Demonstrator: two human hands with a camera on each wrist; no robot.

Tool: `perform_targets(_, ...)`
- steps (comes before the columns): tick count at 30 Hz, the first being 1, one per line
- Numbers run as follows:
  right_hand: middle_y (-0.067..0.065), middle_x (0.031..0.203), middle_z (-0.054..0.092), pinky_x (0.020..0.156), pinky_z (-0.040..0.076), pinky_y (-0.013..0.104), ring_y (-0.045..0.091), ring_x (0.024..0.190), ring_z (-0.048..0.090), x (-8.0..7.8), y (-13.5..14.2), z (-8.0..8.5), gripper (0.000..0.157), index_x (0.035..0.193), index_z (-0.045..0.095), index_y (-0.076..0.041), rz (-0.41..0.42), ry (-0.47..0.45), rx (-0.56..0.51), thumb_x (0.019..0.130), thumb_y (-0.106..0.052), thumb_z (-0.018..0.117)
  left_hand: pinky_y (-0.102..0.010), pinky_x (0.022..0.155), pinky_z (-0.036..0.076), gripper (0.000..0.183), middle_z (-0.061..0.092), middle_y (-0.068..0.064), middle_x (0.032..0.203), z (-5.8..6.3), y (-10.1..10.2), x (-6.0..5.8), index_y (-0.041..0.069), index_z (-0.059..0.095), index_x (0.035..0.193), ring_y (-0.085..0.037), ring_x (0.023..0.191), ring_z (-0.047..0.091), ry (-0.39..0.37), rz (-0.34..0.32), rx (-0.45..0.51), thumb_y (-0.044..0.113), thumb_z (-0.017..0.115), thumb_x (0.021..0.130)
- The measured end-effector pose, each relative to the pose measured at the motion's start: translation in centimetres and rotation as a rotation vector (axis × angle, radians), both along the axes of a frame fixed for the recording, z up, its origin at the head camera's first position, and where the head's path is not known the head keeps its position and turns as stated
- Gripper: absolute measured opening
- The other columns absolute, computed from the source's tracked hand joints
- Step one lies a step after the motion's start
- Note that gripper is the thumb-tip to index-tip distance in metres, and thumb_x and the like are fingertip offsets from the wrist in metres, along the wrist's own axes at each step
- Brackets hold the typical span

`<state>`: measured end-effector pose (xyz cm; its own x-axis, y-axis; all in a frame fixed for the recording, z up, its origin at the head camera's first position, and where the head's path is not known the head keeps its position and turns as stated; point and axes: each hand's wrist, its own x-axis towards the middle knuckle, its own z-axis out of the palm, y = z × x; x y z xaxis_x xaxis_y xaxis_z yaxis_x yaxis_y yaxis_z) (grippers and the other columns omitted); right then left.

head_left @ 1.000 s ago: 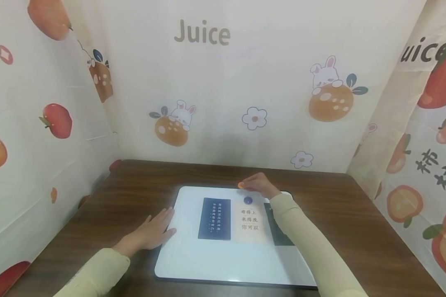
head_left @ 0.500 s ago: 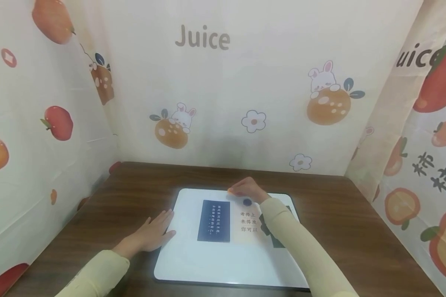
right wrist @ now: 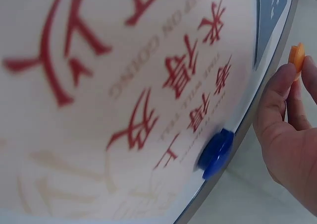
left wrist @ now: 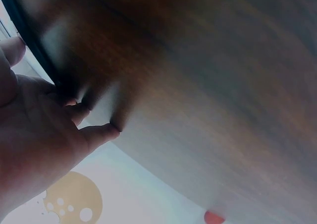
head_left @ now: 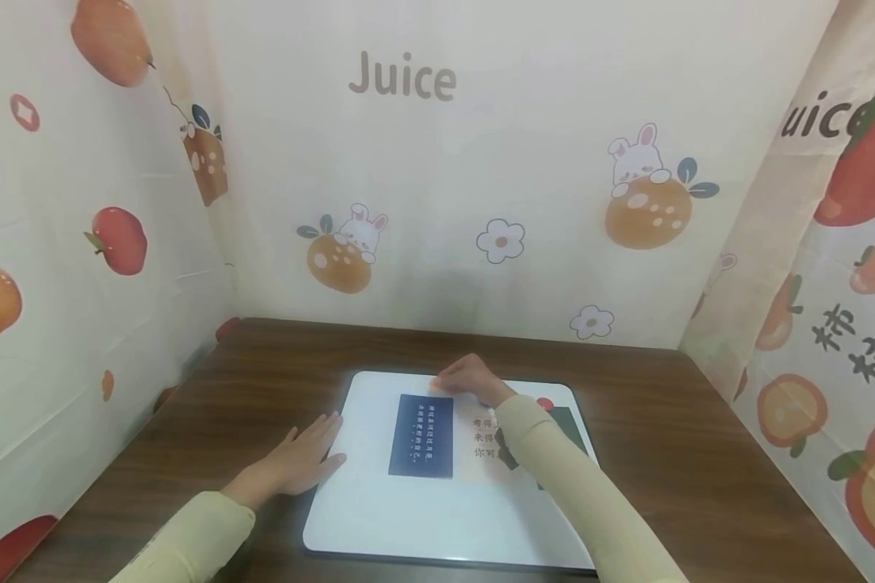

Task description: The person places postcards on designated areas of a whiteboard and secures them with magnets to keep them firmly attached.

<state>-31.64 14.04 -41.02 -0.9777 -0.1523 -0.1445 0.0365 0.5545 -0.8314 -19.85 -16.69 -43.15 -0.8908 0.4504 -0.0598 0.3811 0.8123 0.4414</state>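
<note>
My right hand (head_left: 475,380) pinches an orange magnet (right wrist: 297,58) between thumb and fingers. It is over the top edge of a whiteboard (head_left: 379,518), just above a dark blue card (head_left: 421,437) with white writing. Beside that lies a cream card (head_left: 484,438) with printed characters, partly covered by the right sleeve. A blue magnet (right wrist: 217,153) sits at the cream card's top. To the right, a red magnet (head_left: 545,403) is at the top of a dark green card (head_left: 567,423), half hidden by the arm. My left hand (head_left: 299,457) rests with straight fingers at the board's left edge.
The whiteboard lies flat on a dark wooden table (head_left: 182,453). Cloth walls with fruit and rabbit prints (head_left: 339,263) stand behind the table and on both sides.
My right hand has moved left along the board's top edge with the orange magnet, from above the cream card to above the blue card. The red magnet has come into sight. The left hand stays put.
</note>
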Motion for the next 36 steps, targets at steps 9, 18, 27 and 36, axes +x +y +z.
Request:
perform_targets(9, 0.006, 0.093, 0.069, 0.086, 0.051, 0.043, 0.024, 0.091, 0.062, -0.4, -0.9, -0.9, 0.028, 0.098, 0.073, -0.006, 0.01, -0.007, -0.005, 0.078, -0.025, 0.078, -0.067, 0.106, 0.009, 0.067, 0.021, -0.023, 0.154, -0.1, -0.1, -0.1, -0.005, 0.025, 0.147, -0.042, 0.141, 0.015, 0.002, -0.007, 0.001, 0.035, 0.049, 0.099)
perform_targets(18, 0.003, 0.085, 0.069, 0.081, 0.052, 0.04, 0.02, 0.081, 0.063, -0.4, -1.9, -1.3, 0.025, 0.089, 0.074, -0.008, -0.032, -0.033, 0.052, 0.074, -0.026, 0.082, -0.067, 0.107, 0.009, 0.067, 0.021, -0.023, 0.154, -0.1, -0.1, 0.0, -0.005, 0.026, 0.147, -0.042, 0.141, 0.015, -0.003, -0.002, -0.003, 0.035, 0.048, 0.099)
perform_targets(27, 0.003, 0.083, 0.068, 0.08, 0.053, 0.039, 0.021, 0.078, 0.064, -0.5, -2.5, -1.4, 0.024, 0.088, 0.073, -0.008, -0.052, -0.034, 0.064, 0.073, -0.022, 0.084, -0.067, 0.107, 0.008, 0.066, 0.02, -0.024, 0.154, -0.2, -0.1, -0.1, -0.006, 0.024, 0.147, -0.043, 0.141, 0.014, 0.008, 0.0, -0.006, 0.034, 0.048, 0.099)
perform_targets(36, 0.004, 0.083, 0.067, 0.08, 0.053, 0.039, 0.021, 0.076, 0.064, -0.3, -2.7, -1.2, 0.022, 0.087, 0.072, -0.008, -0.061, -0.019, 0.075, 0.073, -0.021, 0.083, -0.066, 0.107, 0.009, 0.067, 0.02, -0.022, 0.154, -0.2, -0.2, 0.0, -0.005, 0.024, 0.148, -0.041, 0.141, 0.014, 0.004, 0.004, -0.011, 0.036, 0.048, 0.099)
